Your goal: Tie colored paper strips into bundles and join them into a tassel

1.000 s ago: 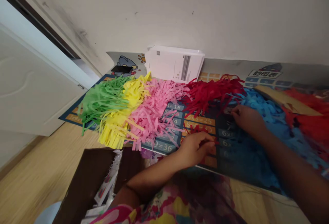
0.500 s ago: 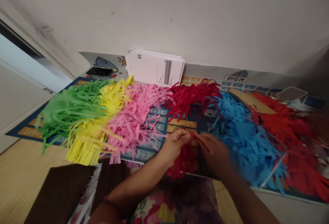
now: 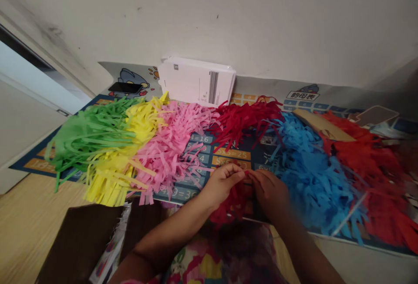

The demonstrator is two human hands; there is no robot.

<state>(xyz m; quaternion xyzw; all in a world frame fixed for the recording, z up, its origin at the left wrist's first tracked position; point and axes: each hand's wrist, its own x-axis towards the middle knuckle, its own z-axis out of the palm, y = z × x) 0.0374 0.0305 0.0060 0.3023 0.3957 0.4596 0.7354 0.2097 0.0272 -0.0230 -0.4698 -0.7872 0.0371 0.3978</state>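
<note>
My left hand (image 3: 225,185) pinches the top of a dark red paper tassel (image 3: 233,201), whose fringe hangs below, over the near edge of the mat. Close beside it, my right hand (image 3: 270,190) is closed on the same tassel's top end; the fingertips of both hands nearly meet there. Part of the fringe is hidden behind my left wrist. Beyond my hands lies a pile of dark red tassels (image 3: 244,118). To the right of my right hand are blue tassels (image 3: 307,162), and pink tassels (image 3: 163,153) lie to the left.
Yellow tassels (image 3: 111,171), green tassels (image 3: 91,131) and orange-red tassels (image 3: 375,158) cover the ends of the printed mat (image 3: 192,195). A white box (image 3: 189,79) leans on the wall, with a black phone (image 3: 126,88) to its left. Below left stands a dark brown box (image 3: 78,240).
Both hands stay together at the tassel's top, with only slight finger movement. The view has shifted a little. The piles lie as before.
</note>
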